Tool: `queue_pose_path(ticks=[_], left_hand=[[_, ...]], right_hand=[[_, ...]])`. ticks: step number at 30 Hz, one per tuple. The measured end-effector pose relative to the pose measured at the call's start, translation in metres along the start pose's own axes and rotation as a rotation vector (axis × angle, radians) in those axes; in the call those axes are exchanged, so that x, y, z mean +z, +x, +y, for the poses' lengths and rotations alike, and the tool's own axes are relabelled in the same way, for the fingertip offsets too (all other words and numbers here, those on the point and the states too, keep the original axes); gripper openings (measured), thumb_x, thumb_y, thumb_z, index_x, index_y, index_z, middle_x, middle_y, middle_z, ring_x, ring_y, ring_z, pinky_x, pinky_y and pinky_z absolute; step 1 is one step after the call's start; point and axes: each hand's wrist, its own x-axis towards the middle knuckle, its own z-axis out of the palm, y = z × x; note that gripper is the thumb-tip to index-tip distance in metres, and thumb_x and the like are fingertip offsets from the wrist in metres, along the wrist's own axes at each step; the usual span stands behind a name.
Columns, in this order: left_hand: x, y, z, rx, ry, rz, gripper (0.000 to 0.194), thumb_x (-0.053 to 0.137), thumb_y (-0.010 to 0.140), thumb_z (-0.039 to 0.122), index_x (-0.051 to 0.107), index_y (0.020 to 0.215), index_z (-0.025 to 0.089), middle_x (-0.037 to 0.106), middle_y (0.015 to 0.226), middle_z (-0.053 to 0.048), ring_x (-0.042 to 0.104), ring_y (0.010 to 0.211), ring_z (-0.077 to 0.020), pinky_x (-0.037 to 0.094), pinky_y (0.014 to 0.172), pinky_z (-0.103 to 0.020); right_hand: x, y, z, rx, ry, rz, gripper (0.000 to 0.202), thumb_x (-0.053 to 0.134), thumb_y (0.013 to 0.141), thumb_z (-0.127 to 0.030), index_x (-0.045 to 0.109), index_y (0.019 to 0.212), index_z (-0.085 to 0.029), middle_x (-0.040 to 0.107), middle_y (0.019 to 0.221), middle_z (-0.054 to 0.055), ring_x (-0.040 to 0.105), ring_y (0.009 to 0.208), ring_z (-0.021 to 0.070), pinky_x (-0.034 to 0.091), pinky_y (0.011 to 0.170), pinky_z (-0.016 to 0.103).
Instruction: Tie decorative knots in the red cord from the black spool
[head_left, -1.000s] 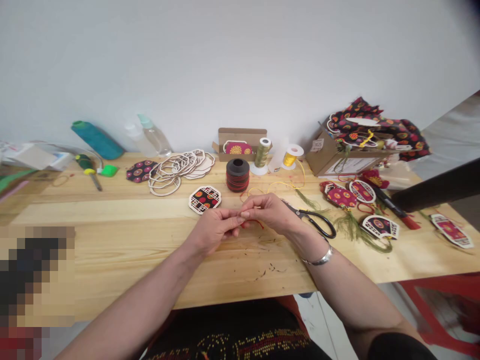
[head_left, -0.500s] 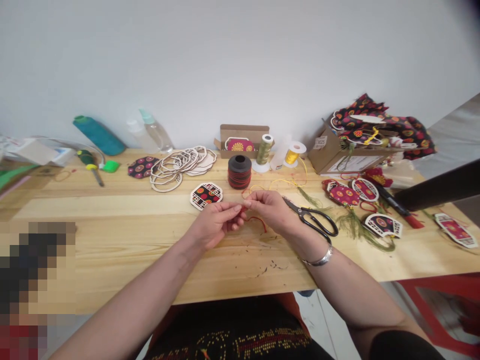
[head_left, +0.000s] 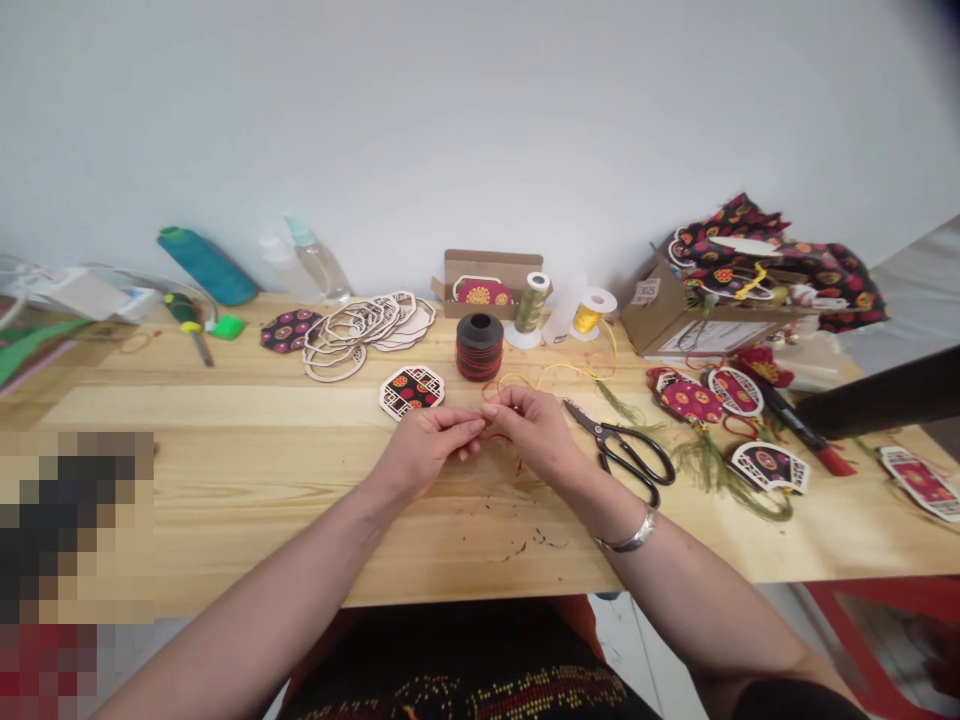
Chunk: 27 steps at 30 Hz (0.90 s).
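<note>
My left hand (head_left: 439,445) and my right hand (head_left: 531,428) meet over the middle of the table, fingertips pinched together. Both grip a thin red cord (head_left: 519,464), whose loose end hangs below my right fingers. The exact hold is partly hidden by the fingers. Just behind my left hand lies a patterned ornament (head_left: 412,392) with a pale cut-out frame. A dark spool of red cord (head_left: 479,347) stands behind both hands. Black-handled scissors (head_left: 626,450) lie open beside my right wrist.
Pale cut-out frames (head_left: 375,325) are piled at the back left. Behind the hands stand a green thread spool (head_left: 531,308) and a yellow spool (head_left: 592,312). A cardboard box (head_left: 686,308) and tasselled ornaments (head_left: 686,395) occupy the right.
My fingertips have come closer together, and the red cord's end has shifted left. The right forearm has moved slightly away from the scissors, showing more of their handles.
</note>
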Motion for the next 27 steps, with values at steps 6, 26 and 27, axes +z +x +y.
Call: queue_pose_path(ticks=[6, 26, 27], left_hand=[[-0.004, 0.000, 0.002, 0.100, 0.181, 0.019, 0.014, 0.069, 0.071, 0.029, 0.075, 0.073, 0.017, 0.063, 0.059, -0.002, 0.050, 0.052, -0.0104, 0.040, 0.051, -0.023], [-0.018, 0.004, -0.012, 0.123, -0.014, 0.111, 0.010, 0.072, 0.071, 0.027, 0.074, 0.077, 0.019, 0.068, 0.069, -0.002, 0.058, 0.066, -0.0117, 0.044, 0.065, -0.023], [-0.018, 0.003, -0.012, 0.126, -0.051, 0.126, 0.011, 0.073, 0.070, 0.027, 0.074, 0.078, 0.019, 0.069, 0.068, -0.002, 0.058, 0.066, -0.0117, 0.044, 0.066, -0.022]], right_hand=[[0.004, -0.002, 0.005, -0.143, -0.149, 0.131, 0.013, 0.058, 0.077, -0.023, 0.058, 0.064, -0.019, 0.059, 0.064, -0.001, 0.053, 0.062, 0.0123, 0.042, 0.061, 0.026], [-0.018, 0.002, -0.004, -0.482, -0.375, 0.530, 0.009, 0.051, 0.087, -0.020, 0.060, 0.088, -0.019, 0.061, 0.085, 0.003, 0.056, 0.083, 0.0161, 0.044, 0.078, 0.033], [-0.024, 0.005, -0.005, -0.471, -0.356, 0.583, 0.010, 0.051, 0.087, -0.021, 0.060, 0.092, -0.019, 0.061, 0.088, 0.004, 0.057, 0.085, 0.0164, 0.044, 0.079, 0.034]])
